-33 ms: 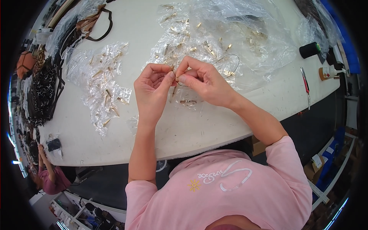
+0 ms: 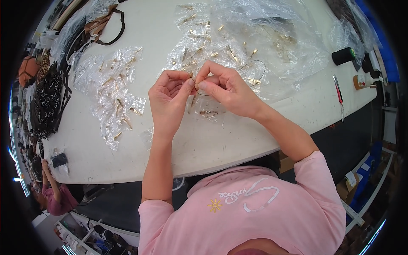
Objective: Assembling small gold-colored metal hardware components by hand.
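My left hand and my right hand meet fingertip to fingertip above a white table. Together they pinch a thin dark wire loop that arcs out to the right of my right hand. A small gold metal piece hangs just below the pinched fingers. Under and around the hands lie clear plastic bags with several small gold clasps in them. More gold clasps lie on the table just below my hands.
A black spool and a red-handled tool lie at the table's right end. Black straps and chains are heaped at the left edge, with a brown strap behind them. Another person is at the lower left.
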Motion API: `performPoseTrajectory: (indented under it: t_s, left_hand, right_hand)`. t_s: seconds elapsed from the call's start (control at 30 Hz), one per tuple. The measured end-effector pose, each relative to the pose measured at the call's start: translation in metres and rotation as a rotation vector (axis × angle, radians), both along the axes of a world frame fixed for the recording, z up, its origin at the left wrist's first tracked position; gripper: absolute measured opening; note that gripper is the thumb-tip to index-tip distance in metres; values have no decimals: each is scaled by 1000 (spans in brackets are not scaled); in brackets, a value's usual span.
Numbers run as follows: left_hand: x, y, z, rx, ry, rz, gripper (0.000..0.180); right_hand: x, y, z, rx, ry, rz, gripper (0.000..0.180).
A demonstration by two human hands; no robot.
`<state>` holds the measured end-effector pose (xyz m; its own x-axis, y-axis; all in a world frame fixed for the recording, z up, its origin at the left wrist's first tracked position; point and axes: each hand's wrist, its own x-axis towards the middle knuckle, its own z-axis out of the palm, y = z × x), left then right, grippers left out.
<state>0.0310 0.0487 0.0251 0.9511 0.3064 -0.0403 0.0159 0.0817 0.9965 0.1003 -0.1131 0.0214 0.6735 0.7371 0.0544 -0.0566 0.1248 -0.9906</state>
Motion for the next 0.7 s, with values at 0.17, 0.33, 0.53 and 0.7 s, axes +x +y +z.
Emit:
performPoseTrajectory:
  t_s: [0.17, 0.33, 0.53, 0.7]
  left_hand:
    - [2, 1, -8, 300, -2, 91, 12]
    - [3, -14, -4, 530, -113, 101, 7]
    - [3, -14, -5, 505, -73, 59, 7]
    - [7, 0, 5, 80, 71, 43, 11]
  right_hand:
    - [11, -6, 10, 31, 309, -54, 10]
    - [19, -8, 10, 39, 373, -98, 15]
    - [9, -4, -3, -31, -58, -77, 15]
    - [26, -15, 15, -111, 131, 37, 18]
